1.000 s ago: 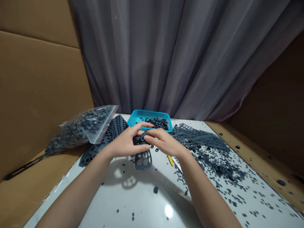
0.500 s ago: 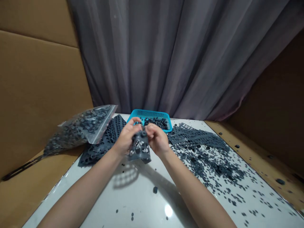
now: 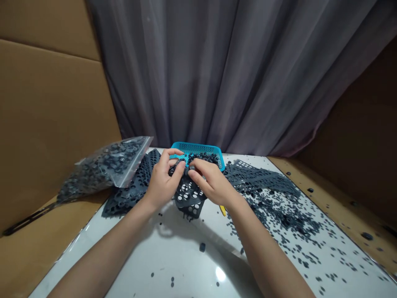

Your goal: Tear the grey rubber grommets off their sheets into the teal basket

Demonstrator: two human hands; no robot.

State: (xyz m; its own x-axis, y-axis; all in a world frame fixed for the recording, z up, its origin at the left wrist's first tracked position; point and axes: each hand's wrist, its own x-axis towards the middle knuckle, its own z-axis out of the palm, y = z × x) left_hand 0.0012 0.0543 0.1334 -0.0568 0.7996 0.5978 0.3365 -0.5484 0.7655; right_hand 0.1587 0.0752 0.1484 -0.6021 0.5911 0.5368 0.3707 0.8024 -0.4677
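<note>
A black perforated rubber sheet hangs between my hands, its lower part draped down over the white table, with white showing through its holes. My left hand grips its upper left edge, thumb pointing up to the right and fingers curled behind. My right hand has thumb and forefinger closed around a small dark piece at the sheet's upper edge; whether that piece is loose cannot be made out. Just beyond my fingertips stands a blue plastic basket holding many small black pieces.
A clear zip bag full of black pieces leans at left beside more perforated sheets. Other sheets and scattered black discs cover the right. Something yellow shows near my right wrist. Cardboard walls flank the table.
The sheet has gone from bunched up to spread and hanging more flatly. My right hand has turned over it, fingers now pointing left. The yellow thing by my right wrist has come into view.
</note>
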